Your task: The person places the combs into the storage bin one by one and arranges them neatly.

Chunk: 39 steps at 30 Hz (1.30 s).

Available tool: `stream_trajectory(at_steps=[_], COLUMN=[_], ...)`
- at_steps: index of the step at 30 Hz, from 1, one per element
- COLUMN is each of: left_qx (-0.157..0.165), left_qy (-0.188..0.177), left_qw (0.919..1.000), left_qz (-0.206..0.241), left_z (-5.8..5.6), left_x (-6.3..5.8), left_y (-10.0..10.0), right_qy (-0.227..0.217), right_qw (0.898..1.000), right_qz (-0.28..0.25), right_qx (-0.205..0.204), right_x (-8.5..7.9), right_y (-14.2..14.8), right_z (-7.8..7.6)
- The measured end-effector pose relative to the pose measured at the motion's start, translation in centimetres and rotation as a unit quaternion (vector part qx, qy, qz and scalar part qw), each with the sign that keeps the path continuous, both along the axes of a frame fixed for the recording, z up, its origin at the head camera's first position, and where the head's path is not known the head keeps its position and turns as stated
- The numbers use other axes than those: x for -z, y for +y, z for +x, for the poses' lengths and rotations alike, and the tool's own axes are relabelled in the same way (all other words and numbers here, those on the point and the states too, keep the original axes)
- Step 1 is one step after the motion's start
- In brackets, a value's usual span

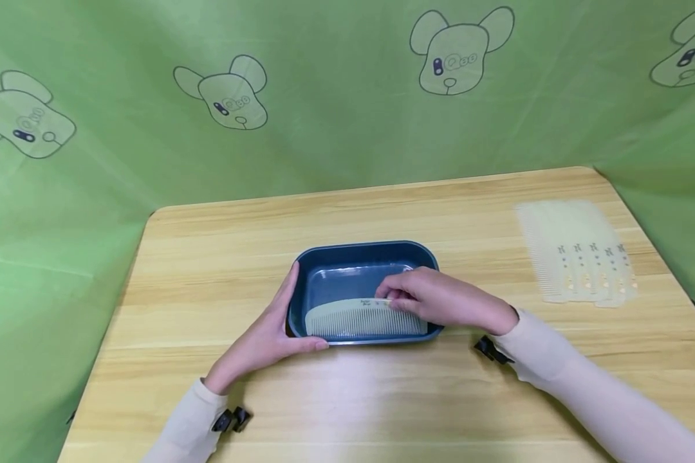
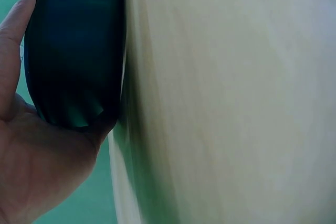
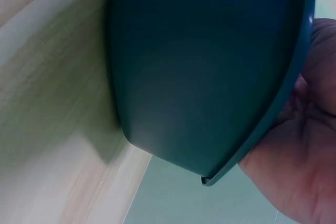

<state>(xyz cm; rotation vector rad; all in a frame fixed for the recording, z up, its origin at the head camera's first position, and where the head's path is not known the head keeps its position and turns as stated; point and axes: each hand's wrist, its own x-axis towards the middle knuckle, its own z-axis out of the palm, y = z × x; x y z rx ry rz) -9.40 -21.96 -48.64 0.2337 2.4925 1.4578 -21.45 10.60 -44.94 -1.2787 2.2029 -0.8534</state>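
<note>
A dark blue rectangular plastic box point(image 1: 347, 247), open at the top, sits mid-table. My left hand point(image 1: 269, 331) holds its left end, thumb along the front rim and fingers up the left side; in the left wrist view the palm of that hand point(image 2: 47, 166) meets the box's corner point(image 2: 73, 51). My right hand point(image 1: 434, 296) reaches over the right rim and pinches a pale green comb point(image 1: 359, 318) by its back. The comb lies lengthwise along the box's front inner side, teeth toward me. The right wrist view shows only the box's outer wall point(image 3: 205, 77) and part of the hand point(image 3: 299, 161).
Several pale combs point(image 1: 573, 251) with small printed marks lie overlapping on the right side of the wooden table point(image 1: 220, 257). Green cloth point(image 1: 336, 141) with cartoon heads hangs behind the table and at its sides.
</note>
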Motion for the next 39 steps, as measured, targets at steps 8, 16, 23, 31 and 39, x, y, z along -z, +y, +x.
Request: stream_trajectory(at_steps=[8,16,23,31,39], left_qx=[-0.003,0.0,-0.001,0.002,0.001], left_qy=[0.001,0.006,0.007,0.008,0.005], left_qw=[1.0,1.0,1.0,1.0,1.0], left_qz=[0.001,-0.002,-0.001,0.004,0.008], left_z=[0.1,0.1,0.1,0.0,-0.1], left_x=[0.0,-0.1,-0.1,0.0,0.2], left_y=[-0.2,-0.2,-0.1,-0.1,0.1], right_qy=[0.079,0.147,0.14,0.09,0.028], right_qw=[0.997,0.989,0.989,0.995,0.991], right_qz=[0.009,0.029,0.044,0.011,-0.105], right_qx=[0.006,0.019,0.023,0.044,0.076], right_x=[0.8,1.2,1.3,1.0,1.0], right_y=[-0.7,-0.9,-1.0,-0.5,0.8], right_z=[0.8,1.5,1.6,1.3,0.8])
